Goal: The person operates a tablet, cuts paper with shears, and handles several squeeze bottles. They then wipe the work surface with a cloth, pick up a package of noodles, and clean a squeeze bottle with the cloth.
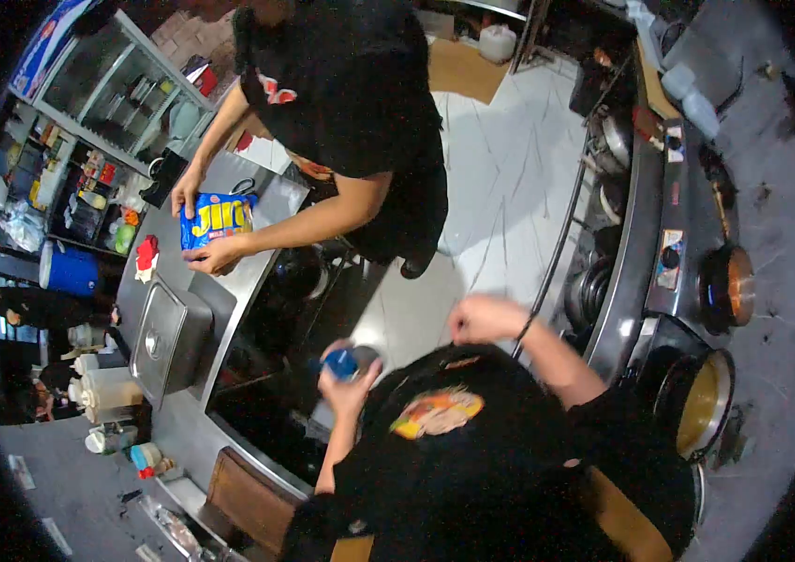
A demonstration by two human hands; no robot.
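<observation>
My left hand (pixel 349 377) is closed around a small blue round object (pixel 339 362), held in front of my chest over the dark gap under the counter. My right hand (pixel 478 318), a dark band on its wrist, is raised to the right of it with the fingers curled in; nothing shows in it. Across from me another person in a black shirt holds a blue and yellow snack packet (pixel 217 219) flat on the steel counter (pixel 246 281) with both hands.
A lidded steel container (pixel 168 337) is set into the counter, with white jugs (pixel 107 389) beside it. Shelves of goods (pixel 88 178) and a blue drum (pixel 70 270) stand at left. At right is a stove with a pan (pixel 730 286) and a pot of yellow liquid (pixel 702 407).
</observation>
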